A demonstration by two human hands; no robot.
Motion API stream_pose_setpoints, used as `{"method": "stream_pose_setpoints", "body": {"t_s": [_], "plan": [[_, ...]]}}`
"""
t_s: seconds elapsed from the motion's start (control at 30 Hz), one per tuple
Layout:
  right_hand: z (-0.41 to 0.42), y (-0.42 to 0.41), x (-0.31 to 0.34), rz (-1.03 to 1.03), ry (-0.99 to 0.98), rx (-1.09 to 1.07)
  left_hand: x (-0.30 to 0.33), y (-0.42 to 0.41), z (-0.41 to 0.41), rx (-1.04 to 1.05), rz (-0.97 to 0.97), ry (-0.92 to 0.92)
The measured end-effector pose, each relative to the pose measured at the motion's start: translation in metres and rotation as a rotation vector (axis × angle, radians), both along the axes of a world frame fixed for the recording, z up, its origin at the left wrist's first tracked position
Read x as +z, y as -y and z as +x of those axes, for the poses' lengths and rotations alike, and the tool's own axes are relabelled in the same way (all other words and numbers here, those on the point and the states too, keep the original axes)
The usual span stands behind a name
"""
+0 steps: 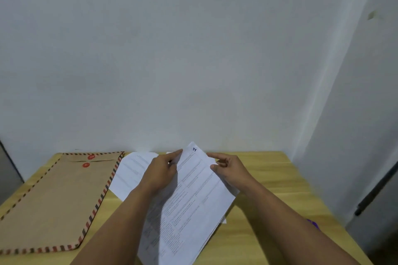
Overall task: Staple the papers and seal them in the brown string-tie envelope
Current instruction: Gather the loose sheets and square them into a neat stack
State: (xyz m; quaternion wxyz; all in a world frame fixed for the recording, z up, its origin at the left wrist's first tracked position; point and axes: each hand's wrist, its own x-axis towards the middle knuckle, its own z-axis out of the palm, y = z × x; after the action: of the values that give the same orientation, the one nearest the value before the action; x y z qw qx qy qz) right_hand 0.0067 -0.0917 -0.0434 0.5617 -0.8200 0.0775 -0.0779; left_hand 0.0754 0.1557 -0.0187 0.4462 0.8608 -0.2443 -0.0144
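Pinching the papers (189,196) at their top edge, the left hand (160,171) and right hand (229,168) are squaring them above the bench (269,178); aligning corners before stapling is advisable. The envelope (58,200) is lying left, closed.

Both hands (160,171) (231,170) on printed papers (193,196) beside brown envelope (58,198)

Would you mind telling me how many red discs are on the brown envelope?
2. One disc sits on the flap at the far end of the envelope; the other disc sits just below it on the body. Both show fully; none seem hidden.
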Motion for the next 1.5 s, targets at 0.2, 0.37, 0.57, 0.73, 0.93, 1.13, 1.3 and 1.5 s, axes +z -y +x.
{"method": "stream_pose_setpoints", "body": {"t_s": [0.2, 0.37, 0.57, 0.73, 0.93, 1.13, 1.3, 1.5], "plan": [[0.057, 0.005, -0.037, -0.239, -0.114, -0.014, -0.05, -0.007, 0.026, 0.054, -0.007, -0.148], [0.114, 0.001, -0.038, -0.489, -0.176, -0.015, -0.075, -0.015, 0.06, 0.053, 0.03, -0.14], [0.157, -0.009, -0.039, -0.876, -0.303, 0.159, -0.079, -0.019, 0.079, 0.02, 0.012, -0.149], [0.167, -0.009, -0.038, -0.871, -0.378, 0.129, -0.082, -0.021, 0.08, 0.007, 0.015, -0.18], [0.156, -0.003, -0.039, -0.645, -0.438, 0.061, -0.079, -0.02, 0.069, -0.013, 0.016, -0.204], [0.14, 0.001, -0.038, -0.604, -0.462, 0.056, -0.077, -0.014, 0.054, -0.027, 0.021, -0.21], [0.116, 0.005, -0.028, -0.645, -0.513, 0.064, -0.079, -0.004, 0.042, -0.045, 0.029, -0.204], [0.096, 0.012, -0.026, -0.541, -0.467, 0.076, -0.078, 0.002, 0.035, -0.078, 0.027, -0.199]]}}
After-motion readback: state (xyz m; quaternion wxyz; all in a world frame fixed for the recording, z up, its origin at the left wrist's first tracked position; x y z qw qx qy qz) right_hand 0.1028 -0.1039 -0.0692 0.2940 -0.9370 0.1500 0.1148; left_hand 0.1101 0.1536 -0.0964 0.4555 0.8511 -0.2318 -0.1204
